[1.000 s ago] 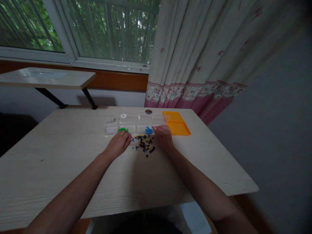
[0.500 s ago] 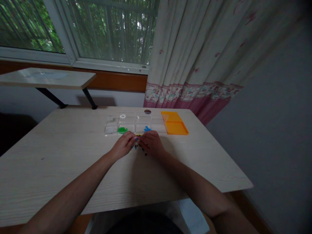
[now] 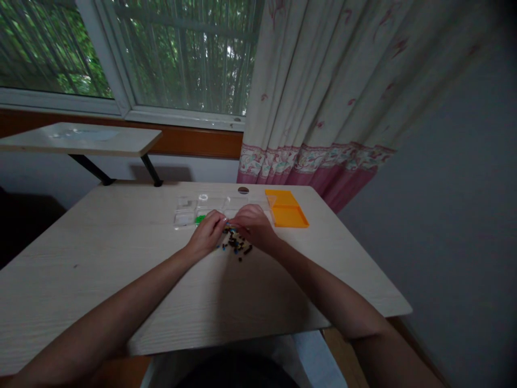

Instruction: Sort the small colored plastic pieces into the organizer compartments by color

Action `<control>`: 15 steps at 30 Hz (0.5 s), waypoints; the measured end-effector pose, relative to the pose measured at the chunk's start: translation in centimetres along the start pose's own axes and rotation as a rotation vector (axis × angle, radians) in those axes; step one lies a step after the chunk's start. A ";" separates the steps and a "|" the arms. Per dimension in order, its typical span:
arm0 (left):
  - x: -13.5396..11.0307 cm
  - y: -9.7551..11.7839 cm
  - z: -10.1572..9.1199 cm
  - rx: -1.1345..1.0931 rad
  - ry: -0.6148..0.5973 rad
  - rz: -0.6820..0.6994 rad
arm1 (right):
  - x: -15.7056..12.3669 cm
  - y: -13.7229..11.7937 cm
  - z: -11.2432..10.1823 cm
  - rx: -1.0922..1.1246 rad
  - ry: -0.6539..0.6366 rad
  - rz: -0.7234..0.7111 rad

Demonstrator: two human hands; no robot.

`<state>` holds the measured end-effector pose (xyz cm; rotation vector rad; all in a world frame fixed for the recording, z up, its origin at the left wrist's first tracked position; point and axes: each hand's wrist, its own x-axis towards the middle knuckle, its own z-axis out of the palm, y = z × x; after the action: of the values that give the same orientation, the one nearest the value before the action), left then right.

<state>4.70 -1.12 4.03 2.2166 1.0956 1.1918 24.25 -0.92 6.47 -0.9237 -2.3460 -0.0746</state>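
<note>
A heap of tiny dark, blue and yellow pieces [image 3: 236,245] lies on the pale wooden table [image 3: 121,258]. My left hand [image 3: 208,231] and my right hand [image 3: 252,226] meet just above the heap, fingertips pinched together on something too small to make out. Behind them lies a clear compartment box [image 3: 189,207] with green pieces [image 3: 199,219] in one cell; the hands hide its other cells.
An orange tray [image 3: 286,214] lies right of the clear box. A round cable hole [image 3: 243,189] marks the table's far edge. A second small table [image 3: 81,139] stands at the left under the window. A flowered curtain [image 3: 323,97] hangs behind.
My right hand came left from the box's right end to meet my left hand over the heap. Both then lifted slightly toward the box. The camera tilted down a little.
</note>
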 end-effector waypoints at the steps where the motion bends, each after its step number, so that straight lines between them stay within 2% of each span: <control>1: 0.5 0.1 -0.2 0.016 -0.005 0.017 | 0.5 0.5 -0.2 -0.006 0.001 -0.028; 4: 1.9 0.4 -1.0 0.088 -0.030 0.094 | 1.3 2.0 -0.4 -0.011 0.078 -0.096; 7: 2.1 0.1 -1.5 0.157 -0.027 0.146 | 1.2 3.3 0.1 -0.048 0.174 -0.095; 15: -1.6 -4.3 -1.7 0.331 -0.053 0.243 | -1.9 6.6 3.5 -0.115 0.335 0.164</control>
<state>0.79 0.29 1.38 2.6829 1.0908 1.1004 27.69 3.89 1.49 -1.0667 -1.9675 -0.2785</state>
